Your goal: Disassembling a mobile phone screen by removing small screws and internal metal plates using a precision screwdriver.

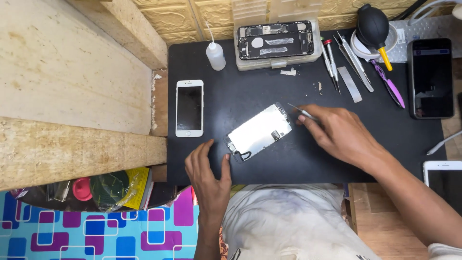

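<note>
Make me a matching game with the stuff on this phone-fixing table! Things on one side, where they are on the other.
Things:
1. white phone
2. squeeze bottle
3. screen panel
4. open phone body

Places:
A. in the clear tray at the back of the black mat
B. face down in the middle, between the left hand and the right hand
C. flat at the mat's left edge
D. standing at the back, left of the tray

Pairs: 1-C, 2-D, 3-B, 4-A
</note>
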